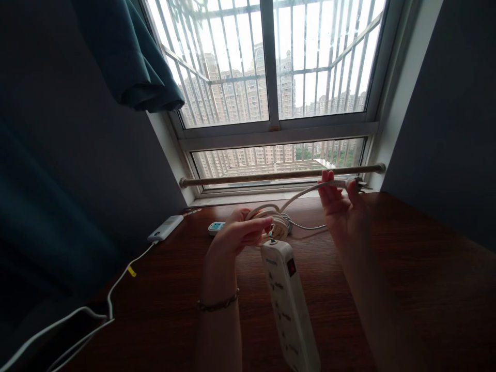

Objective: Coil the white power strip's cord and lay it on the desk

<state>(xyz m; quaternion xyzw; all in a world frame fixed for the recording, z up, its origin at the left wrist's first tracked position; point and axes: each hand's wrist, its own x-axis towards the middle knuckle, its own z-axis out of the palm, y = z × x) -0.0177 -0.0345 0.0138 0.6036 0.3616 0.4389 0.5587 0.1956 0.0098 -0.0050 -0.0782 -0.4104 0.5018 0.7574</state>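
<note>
my left hand (242,233) is closed around a coil (271,219) of white cord, fingers curled over the loops, just above the far end of the power strip (289,305). the strip hangs or leans from that coil toward me, long and white, with a red switch (291,267) near its far end, over the wooden desk (406,289).

my right hand (341,204) is up and to the right, farther off, pinching the cord (302,194) just short of its plug (358,182). thumb and fingers are closed on the cord, the other fingers loosely spread. the cord runs in a shallow arc from that hand down to the coil in my left.

a bracelet (217,305) sits on my left wrist.

on the desk to the left lies a white power bank (166,228) with a cable (116,289) trailing near and left off the edge. a small white device (216,227) lies just beyond my left hand. a rod (271,176) spans the window (271,77) at the far side, and a dark curtain (132,57) hangs at the upper left.
</note>
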